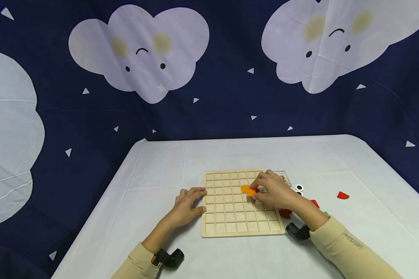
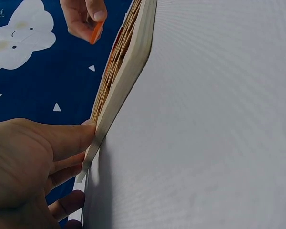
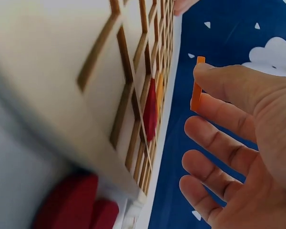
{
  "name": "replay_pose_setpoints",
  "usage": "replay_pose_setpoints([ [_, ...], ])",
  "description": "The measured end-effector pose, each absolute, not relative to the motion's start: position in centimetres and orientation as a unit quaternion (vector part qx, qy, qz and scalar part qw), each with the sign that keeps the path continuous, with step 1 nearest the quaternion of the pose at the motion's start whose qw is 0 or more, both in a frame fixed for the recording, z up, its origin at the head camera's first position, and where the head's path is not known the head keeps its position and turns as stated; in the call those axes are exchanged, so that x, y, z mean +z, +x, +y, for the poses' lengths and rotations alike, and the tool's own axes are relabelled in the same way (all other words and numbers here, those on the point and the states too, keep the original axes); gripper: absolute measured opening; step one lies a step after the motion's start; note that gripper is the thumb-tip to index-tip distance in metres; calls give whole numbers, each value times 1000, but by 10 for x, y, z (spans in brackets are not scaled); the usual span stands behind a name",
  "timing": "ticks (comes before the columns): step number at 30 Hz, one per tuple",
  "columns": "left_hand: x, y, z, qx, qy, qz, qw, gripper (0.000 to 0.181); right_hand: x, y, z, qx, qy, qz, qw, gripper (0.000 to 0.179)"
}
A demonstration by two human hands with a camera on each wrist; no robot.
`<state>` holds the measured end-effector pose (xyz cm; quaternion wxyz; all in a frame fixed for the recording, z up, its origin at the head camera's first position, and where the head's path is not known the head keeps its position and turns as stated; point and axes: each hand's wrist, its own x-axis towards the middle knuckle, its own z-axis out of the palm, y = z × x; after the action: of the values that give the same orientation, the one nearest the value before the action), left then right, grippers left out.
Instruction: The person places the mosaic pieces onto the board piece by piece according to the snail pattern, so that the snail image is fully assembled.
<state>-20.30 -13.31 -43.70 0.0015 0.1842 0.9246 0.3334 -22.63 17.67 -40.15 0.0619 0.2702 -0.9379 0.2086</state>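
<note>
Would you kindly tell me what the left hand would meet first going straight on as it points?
The wooden grid board: the left hand appears to touch its edge, so there is probably no gap.

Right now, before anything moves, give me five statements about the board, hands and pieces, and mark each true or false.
1. The right grip pinches an orange tile. True.
2. The left grip holds a red tile. False: it touches the left edge of the wooden board.
3. Another orange tile lies on the board. True.
4. The round black-and-white piece lies on the board. False: that piece lies on the white cloth, right of the board.
5. A red piece lies apart from the board. True.
</note>
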Motion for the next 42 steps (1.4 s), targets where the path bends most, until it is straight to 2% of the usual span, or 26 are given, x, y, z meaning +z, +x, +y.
replay_pose_setpoints([
  [12,-437,-205,-134,328,191,925,-1,50,-407,-234,164,176,288,-939,61,24],
  [21,-436,-204,-133,333,185,924,4,49,-412,-236,162,173,290,-941,40,23],
  [42,-436,-204,-133,339,185,922,3,49,-415,-234,162,158,296,-941,53,24],
])
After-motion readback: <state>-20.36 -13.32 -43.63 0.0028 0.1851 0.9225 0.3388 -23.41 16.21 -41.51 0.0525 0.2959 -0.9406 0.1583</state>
